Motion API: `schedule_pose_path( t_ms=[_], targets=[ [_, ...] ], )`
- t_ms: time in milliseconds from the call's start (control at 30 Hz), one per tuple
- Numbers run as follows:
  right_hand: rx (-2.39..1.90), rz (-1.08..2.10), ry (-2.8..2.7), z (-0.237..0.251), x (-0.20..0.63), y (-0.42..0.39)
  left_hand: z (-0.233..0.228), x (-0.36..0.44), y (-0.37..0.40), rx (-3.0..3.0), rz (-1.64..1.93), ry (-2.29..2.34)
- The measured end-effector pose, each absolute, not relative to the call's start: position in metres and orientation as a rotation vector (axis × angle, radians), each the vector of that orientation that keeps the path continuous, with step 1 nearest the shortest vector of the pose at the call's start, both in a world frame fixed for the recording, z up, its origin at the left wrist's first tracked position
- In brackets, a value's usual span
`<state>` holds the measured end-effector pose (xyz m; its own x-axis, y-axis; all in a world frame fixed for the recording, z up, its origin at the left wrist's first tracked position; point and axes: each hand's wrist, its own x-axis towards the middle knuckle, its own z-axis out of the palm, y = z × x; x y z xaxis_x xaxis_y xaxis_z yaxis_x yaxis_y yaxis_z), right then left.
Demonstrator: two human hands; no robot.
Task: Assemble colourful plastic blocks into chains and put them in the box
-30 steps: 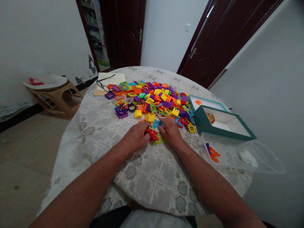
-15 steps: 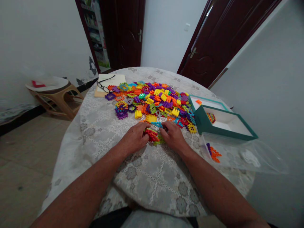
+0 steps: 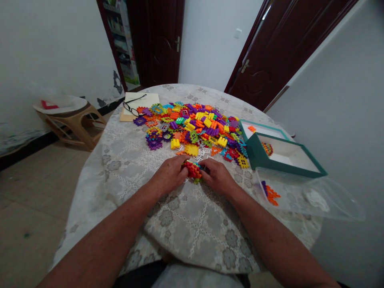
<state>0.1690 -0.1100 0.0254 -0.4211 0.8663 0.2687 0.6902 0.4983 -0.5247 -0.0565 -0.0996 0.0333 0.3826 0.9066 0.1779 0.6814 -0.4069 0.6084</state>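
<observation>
Between my two hands is a small built-up cluster of plastic interlocking blocks (image 3: 193, 170), red and orange on the near face with yellow-green below and a bit of blue on top. My left hand (image 3: 172, 173) grips its left side, thumb toward me. On the other side my right hand (image 3: 217, 174) closes on the cluster's right edge, its fingertips partly hidden behind the pieces. Just beyond the hands lies a yellow square piece (image 3: 191, 150), with white lattice pieces (image 3: 204, 151) beside it. A large multicoloured heap of blocks (image 3: 198, 124) spreads behind them.
Right of the heap stands a green box (image 3: 285, 168) with a white inside, near its lid (image 3: 264, 130). A clear plastic container (image 3: 291, 204) holds orange and purple pieces. Black glasses (image 3: 131, 109) rest on paper at the back left. A stool (image 3: 69, 120) stands left of the table.
My right hand has come down and inward, bringing the blue piece from beyond the cluster onto it. The red and orange part now covers more of the yellow-green. My left hand has barely moved.
</observation>
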Motion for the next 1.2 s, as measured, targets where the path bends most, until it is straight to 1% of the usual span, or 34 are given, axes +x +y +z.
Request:
schedule_pose_path(
  t_ms=[100,333,500,567,700,767,933,1000,1200],
  targets=[
    [-1.291,0.462,-2.23,0.026,0.169,-0.11,0.03,-0.057,-0.099,2.217,0.692,1.36],
    [-1.429,0.336,-2.02,0.016,0.182,-0.099,0.026,-0.057,-0.098,2.21,0.729,1.318],
    [-1.418,0.133,-1.988,0.021,0.186,-0.099,0.026,-0.056,-0.098,2.233,0.722,1.301],
    [-1.332,0.188,-2.065,0.03,0.184,-0.105,0.027,-0.057,-0.098,2.231,0.706,1.308],
    [-1.144,0.561,-2.181,0.043,0.177,-0.119,0.03,-0.057,-0.099,2.241,0.691,1.307],
    [-1.125,0.682,-2.182,0.043,0.173,-0.123,0.031,-0.057,-0.1,2.25,0.683,1.293],
    [-1.206,0.605,-2.174,0.031,0.165,-0.121,0.032,-0.058,-0.099,2.247,0.679,1.28],
    [-1.216,0.62,-2.143,0.028,0.164,-0.119,0.031,-0.058,-0.099,2.246,0.701,1.27],
    [-1.187,0.583,-2.082,0.028,0.162,-0.119,0.03,-0.053,-0.104,2.268,0.774,1.208]
  ],
)
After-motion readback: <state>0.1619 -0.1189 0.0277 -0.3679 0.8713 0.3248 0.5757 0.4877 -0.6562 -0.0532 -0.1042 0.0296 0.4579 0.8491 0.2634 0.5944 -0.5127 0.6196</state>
